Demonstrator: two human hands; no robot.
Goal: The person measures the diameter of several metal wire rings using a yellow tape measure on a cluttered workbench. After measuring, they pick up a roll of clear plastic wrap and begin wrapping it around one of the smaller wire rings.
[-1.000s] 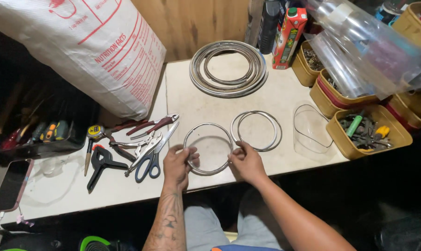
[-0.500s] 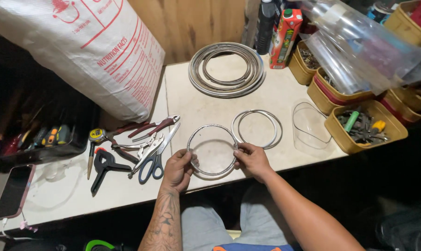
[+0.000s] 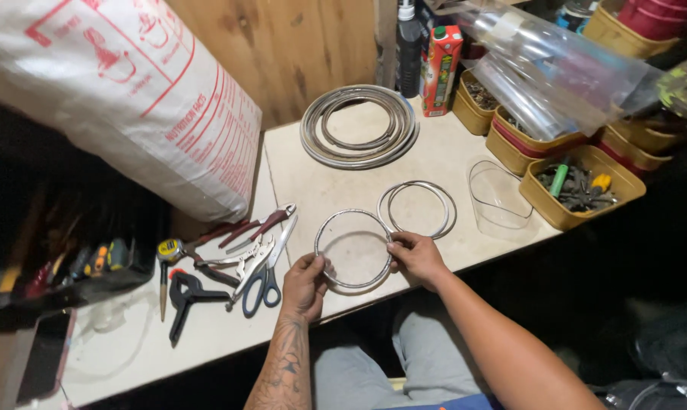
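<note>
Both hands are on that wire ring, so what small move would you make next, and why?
Probably ease the wire ring a little rounder. The left hand and right hand pinch its opposite sides, it lies flat on the table, and its outline looks slightly uneven beside the finished-looking ring pair next to it.

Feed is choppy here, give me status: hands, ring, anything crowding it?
Left hand and right hand both grip the wire ring. Ring low over table. Second ring overlaps its right edge; scissors left.
</note>
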